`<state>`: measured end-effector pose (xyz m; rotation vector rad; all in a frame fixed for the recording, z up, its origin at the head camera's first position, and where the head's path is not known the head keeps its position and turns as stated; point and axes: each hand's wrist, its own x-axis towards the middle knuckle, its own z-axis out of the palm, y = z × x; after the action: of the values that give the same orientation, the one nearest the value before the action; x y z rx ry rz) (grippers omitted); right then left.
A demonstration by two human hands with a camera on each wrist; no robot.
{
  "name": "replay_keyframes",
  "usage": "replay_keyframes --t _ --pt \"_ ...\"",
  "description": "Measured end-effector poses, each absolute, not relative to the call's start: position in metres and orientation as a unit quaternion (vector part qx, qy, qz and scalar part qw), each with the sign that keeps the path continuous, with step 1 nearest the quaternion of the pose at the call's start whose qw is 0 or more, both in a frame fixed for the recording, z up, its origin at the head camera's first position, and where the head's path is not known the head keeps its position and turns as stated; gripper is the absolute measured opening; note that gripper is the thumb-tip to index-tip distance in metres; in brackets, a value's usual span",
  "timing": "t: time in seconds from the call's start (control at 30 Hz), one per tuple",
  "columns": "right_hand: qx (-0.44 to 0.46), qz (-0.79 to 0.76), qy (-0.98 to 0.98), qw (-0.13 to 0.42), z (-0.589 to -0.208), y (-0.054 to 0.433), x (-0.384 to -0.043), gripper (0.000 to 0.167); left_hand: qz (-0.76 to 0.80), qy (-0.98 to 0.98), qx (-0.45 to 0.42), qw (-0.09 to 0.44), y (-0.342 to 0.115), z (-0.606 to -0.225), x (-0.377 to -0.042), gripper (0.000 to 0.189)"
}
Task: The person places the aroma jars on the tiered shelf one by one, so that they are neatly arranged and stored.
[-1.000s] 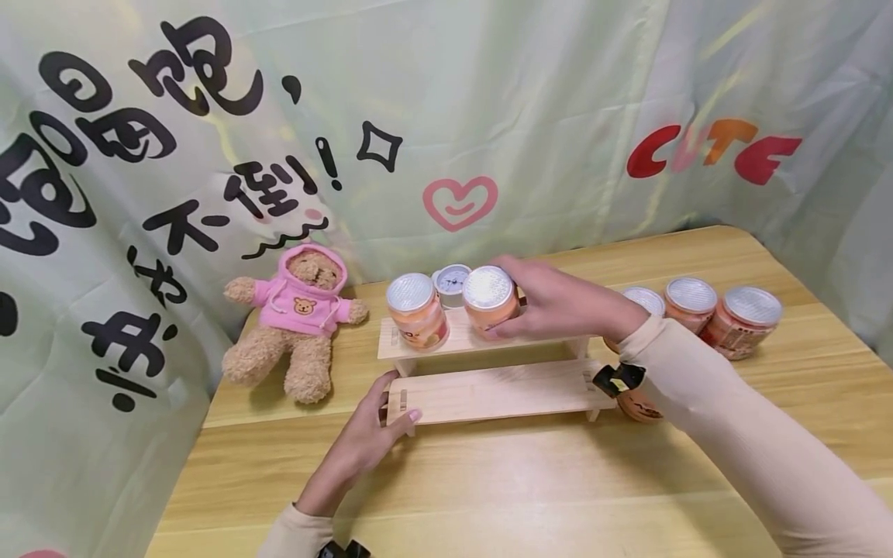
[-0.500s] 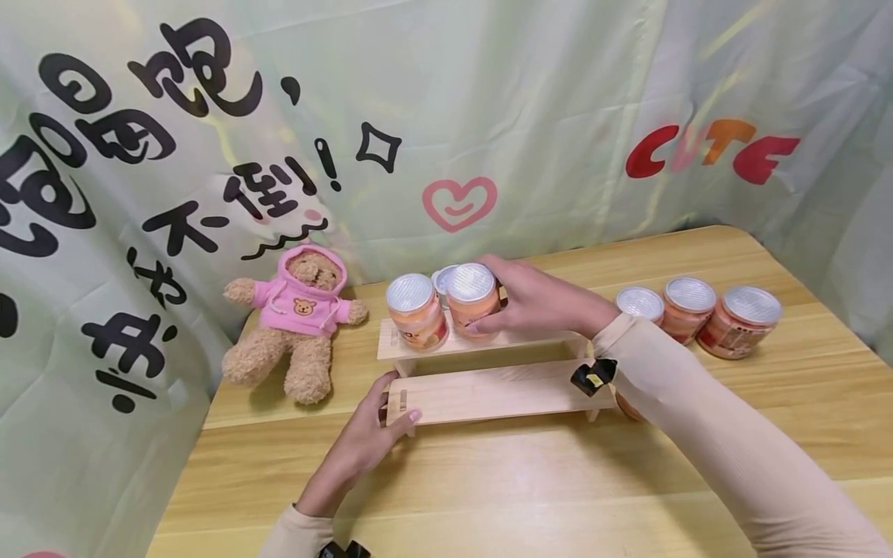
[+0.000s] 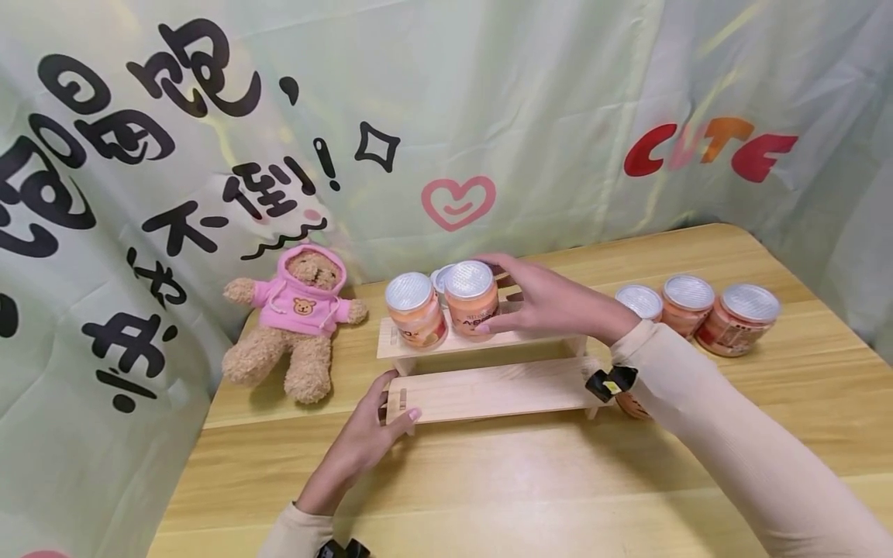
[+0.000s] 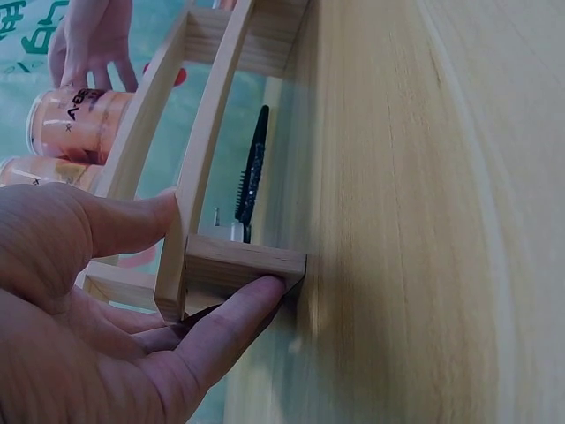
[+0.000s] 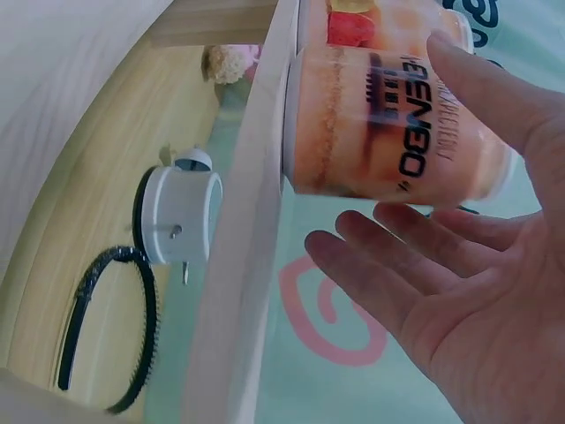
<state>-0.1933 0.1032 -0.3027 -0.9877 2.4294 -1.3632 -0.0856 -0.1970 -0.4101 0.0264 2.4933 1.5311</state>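
Observation:
My left hand [image 3: 373, 422] grips the left end of a two-tier wooden shelf [image 3: 495, 391]. Its thumb lies on the lower board, and a fingertip touches the end support in the left wrist view. On the upper tier stands a clear can with orange contents and a silver lid [image 3: 472, 301], upright beside a similar can [image 3: 416, 310]. My right hand [image 3: 551, 298] is at the right side of the first can. In the right wrist view its fingers [image 5: 388, 265] are spread apart from the can [image 5: 388, 124], while the thumb is near or touching it.
Several more cans [image 3: 738, 319] stand on the table at the right, partly behind my right forearm. A teddy bear in a pink hoodie [image 3: 300, 310] sits at the left. Behind the shelf are a small white clock [image 5: 181, 212] and a black headband [image 5: 146, 327]. A printed curtain [image 3: 558, 155] hangs behind.
My right hand brought the can leftward along the upper tier to beside the other can, then its fingers loosened and drew back slightly to the right. My left hand stayed on the shelf.

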Motion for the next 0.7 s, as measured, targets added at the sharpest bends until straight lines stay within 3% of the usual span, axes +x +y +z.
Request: replay_keyframes --t 0.23,0.7 --pt "-0.310 -0.447 0.835 0.084 -0.296 0.135 -0.174 0.090 0.523 0.846 0.010 0.107 -0.197 -0.410 -0.085 0.072" --pt "-0.265 -0.422 0.867 -0.012 -0.301 0.204 -0.127 0.086 0.526 0.844 0.009 0.107 -0.196 -0.410 -0.085 0.071"
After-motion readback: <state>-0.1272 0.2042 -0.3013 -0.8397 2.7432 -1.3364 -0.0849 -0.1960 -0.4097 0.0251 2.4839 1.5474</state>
